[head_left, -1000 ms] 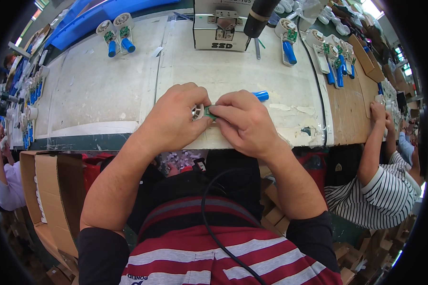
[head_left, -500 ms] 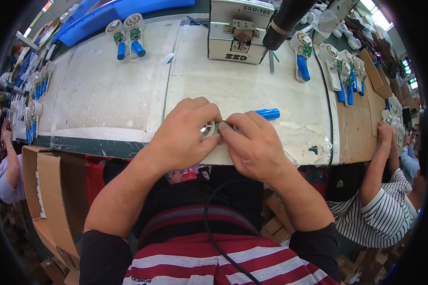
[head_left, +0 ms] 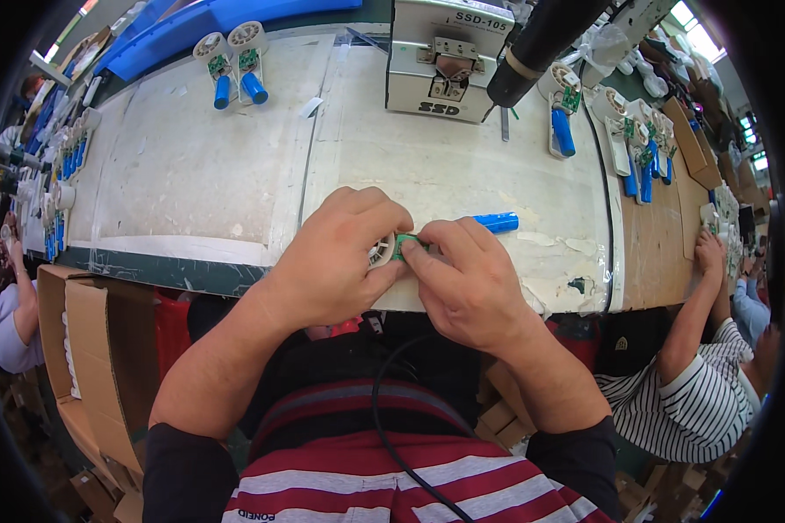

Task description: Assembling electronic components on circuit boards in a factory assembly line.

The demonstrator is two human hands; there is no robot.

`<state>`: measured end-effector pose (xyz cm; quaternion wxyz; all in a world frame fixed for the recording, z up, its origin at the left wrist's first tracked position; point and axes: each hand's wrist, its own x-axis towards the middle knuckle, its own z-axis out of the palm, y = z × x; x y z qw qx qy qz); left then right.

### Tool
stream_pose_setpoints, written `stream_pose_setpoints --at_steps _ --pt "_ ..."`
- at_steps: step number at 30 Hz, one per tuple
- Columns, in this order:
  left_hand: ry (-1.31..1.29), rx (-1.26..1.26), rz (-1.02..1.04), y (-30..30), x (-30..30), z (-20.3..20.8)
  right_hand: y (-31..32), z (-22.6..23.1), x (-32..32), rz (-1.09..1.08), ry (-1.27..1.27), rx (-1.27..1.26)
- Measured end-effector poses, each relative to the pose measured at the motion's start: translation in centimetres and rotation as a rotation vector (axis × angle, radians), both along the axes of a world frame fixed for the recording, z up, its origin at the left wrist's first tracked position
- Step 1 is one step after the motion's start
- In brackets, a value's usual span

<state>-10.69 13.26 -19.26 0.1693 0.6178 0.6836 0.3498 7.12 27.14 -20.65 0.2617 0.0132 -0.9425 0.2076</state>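
Observation:
Close to the table's near edge, my left hand (head_left: pixel 336 253) is closed around a white round fan housing (head_left: pixel 380 252), most of which its fingers cover. My right hand (head_left: pixel 473 283) pinches a small green circuit board (head_left: pixel 401 246) at the housing's right side, thumb and forefinger pressed on it. Beyond my right fingers a blue cylindrical battery (head_left: pixel 499 221) sticks out. Whether it is joined to the board is hidden behind the right hand.
Two fan halves with blue batteries (head_left: pixel 223 91) lie at the far left of the table (head_left: pixel 209 157). A silver machine box (head_left: pixel 440 61) stands at the back, beside a dark tool (head_left: pixel 532 57). More fan halves (head_left: pixel 563 131) lie right. A co-worker's arm (head_left: pixel 702 296) is at the far right.
My right thumb and forefinger have shifted a little on the circuit board, and more of its green face shows. My left hand keeps its hold on the housing. The whole view has moved slightly.

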Motion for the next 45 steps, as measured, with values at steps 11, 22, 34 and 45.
stream_pose_setpoints --at_steps 11,22,34,45 --pt "-0.034 0.028 0.031 0.1 0.1 -0.3 0.1 -0.7 0.3 -0.01 -0.016 -0.097" --pt "-0.001 -0.023 0.01 0.5 -0.1 -0.1 2.0 -0.1 1.0 -0.109 -0.002 -0.498" --pt "0.015 0.12 -0.02 -0.2 -1.0 -2.0 15.2 7.6 -8.5 -0.116 0.525 -0.764" --pt "-0.037 0.018 0.056 -0.3 0.4 -1.3 15.9 4.7 -9.7 0.003 0.613 -0.918"
